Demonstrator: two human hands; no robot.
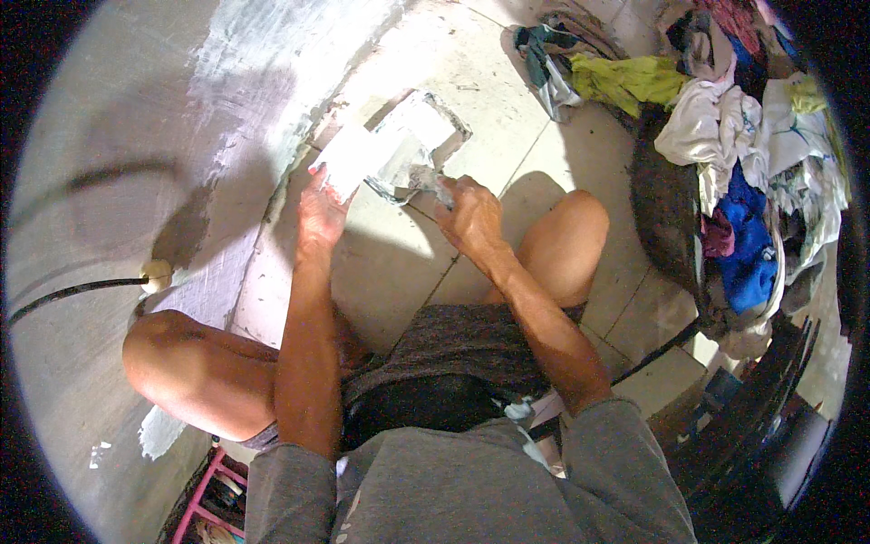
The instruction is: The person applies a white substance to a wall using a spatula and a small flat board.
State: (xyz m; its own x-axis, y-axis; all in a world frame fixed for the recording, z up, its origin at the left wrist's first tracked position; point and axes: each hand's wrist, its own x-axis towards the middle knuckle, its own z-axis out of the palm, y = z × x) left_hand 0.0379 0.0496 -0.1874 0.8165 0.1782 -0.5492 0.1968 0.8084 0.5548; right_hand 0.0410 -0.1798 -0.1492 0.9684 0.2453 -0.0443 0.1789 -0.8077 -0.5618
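Note:
My left hand [323, 207] grips a flat white rectangular scraper [348, 156] at its near edge, the fingertips smeared with white. In my right hand [473, 216] is a putty knife [426, 179] with a handle crusted in dried filler. Its broad blade overlaps a shallow tray [462, 132] on the floor; whether it touches the contents I cannot tell. White paste, bright under strong light, lies in the tray. The two tools come close together over the tray's left side.
At left rises a wall [263, 54] with white smears. A black cable ends in a round pale fitting [157, 276] there. Heaped clothes [725, 136] lie at right, some in a dark container. A pink rack [210, 485] stands at lower left. My bent knees flank the tiled floor [381, 290].

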